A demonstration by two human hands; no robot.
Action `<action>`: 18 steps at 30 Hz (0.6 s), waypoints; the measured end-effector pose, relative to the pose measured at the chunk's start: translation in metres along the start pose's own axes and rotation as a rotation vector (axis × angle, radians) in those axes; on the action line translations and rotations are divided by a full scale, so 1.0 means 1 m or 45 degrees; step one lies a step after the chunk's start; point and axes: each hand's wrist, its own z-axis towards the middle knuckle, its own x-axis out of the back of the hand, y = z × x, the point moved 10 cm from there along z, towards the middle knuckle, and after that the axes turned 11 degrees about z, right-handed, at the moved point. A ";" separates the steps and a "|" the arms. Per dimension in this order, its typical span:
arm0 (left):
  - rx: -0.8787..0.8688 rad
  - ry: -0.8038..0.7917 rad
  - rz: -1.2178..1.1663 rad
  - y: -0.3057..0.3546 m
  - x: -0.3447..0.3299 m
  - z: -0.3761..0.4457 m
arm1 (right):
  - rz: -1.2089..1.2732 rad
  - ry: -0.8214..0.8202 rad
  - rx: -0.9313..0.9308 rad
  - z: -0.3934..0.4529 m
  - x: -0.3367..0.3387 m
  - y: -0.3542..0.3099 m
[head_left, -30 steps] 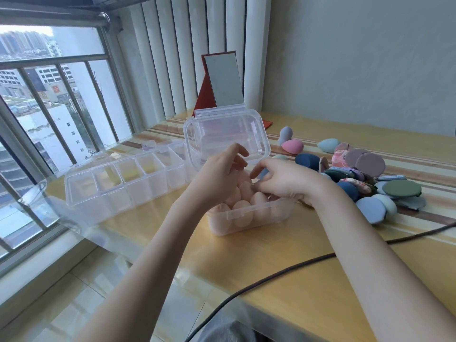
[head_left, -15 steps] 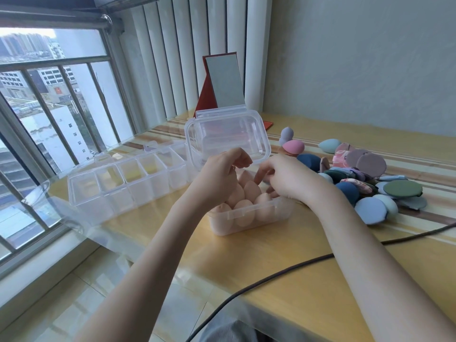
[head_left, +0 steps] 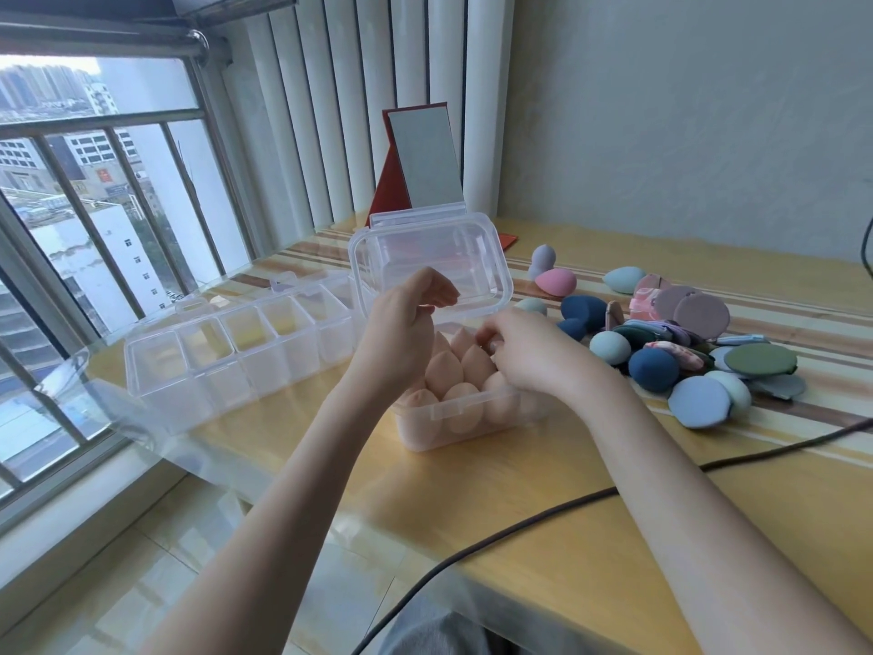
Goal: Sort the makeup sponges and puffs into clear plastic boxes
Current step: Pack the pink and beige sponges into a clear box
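Head view. Both hands work over an open clear box [head_left: 472, 418] on the tabletop [head_left: 543, 522], its lid [head_left: 430, 267] standing upright just beyond them. The box is nearly full of peach sponges [head_left: 444, 371] set on end, tips up and touching one another. The left hand [head_left: 401, 328] hovers above the box's left half with fingers loosely curled; it appears to hold nothing. The right hand [head_left: 529, 352] reaches into the box's right side, fingers bent down among the sponges; whether it pinches one or only presses it cannot be told, since the fingertips are hidden. To the right of the right hand, well apart from the box, lies a loose pile of coloured sponges and flat puffs [head_left: 699, 342]. To the left of the left hand, just beside the box, sits an empty divided box [head_left: 236, 356].

The step in hand is judged to be seating a peach sponge in the last gap. To do it well: keep the sponge upright, press gently so that neighbours are not tipped or squeezed out, steady the row with the left hand, and keep tips below the rim so that the lid can close.
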 end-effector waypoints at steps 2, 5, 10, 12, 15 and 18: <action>0.007 0.007 -0.012 0.000 0.000 0.000 | 0.067 -0.023 0.017 0.000 0.000 0.002; 0.000 -0.017 0.019 0.001 -0.001 0.000 | 0.048 0.002 0.026 0.001 0.000 0.003; 0.030 0.049 0.015 -0.001 0.007 0.000 | 0.029 0.319 0.109 -0.007 0.020 -0.007; 0.036 0.049 0.096 0.003 0.009 0.001 | 0.121 0.446 0.222 -0.016 0.035 -0.014; -0.003 -0.004 0.250 0.017 0.008 0.000 | 0.242 0.596 0.363 -0.029 0.054 -0.016; -0.025 -0.035 0.299 0.036 0.004 -0.001 | 0.179 0.785 0.352 -0.035 0.071 0.001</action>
